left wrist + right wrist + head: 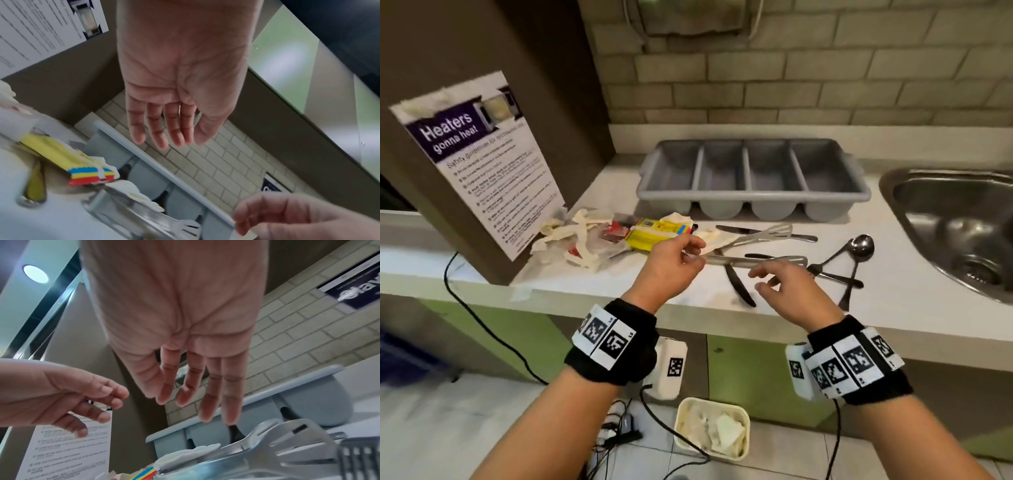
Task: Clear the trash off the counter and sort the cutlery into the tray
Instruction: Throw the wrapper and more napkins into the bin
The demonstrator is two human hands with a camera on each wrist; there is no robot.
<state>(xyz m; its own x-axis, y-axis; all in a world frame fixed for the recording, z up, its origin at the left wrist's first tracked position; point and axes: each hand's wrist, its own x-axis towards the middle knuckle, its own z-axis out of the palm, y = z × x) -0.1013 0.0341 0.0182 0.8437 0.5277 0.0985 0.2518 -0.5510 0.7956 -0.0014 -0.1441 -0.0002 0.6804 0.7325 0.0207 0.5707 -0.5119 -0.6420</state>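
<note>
Two bare hands above the white surface (893,274), both holding nothing: left hand (671,270) with its grip loose, fingers lightly curled, thumb near the index finger, just over the handle end of a flat slotted metal spatula (767,262); right hand (794,291) with its grip relaxed and fairly wide, fingers spread, hovering above the same spatula's blade end. Just behind, a second slotted metal spatula (763,235) lying aslant, and a metal table knife (767,232) past it. Nearer the front edge, a dark-handled knife (739,287); to the right, a metal spoon (859,250) crossing two more utensils, too tangled to tell apart. To the left, a yellow snack wrapper with red, yellow and blue stripes (657,233) amid crumpled white paper scraps (582,236) and a small red sachet (616,231). Further back, a grey plastic four-compartment cutlery tray (753,202), all compartments bare. At far right, a steel sink (962,233). Down on the floor, a cream waste bin (712,428) with crumpled paper inside.
</note>
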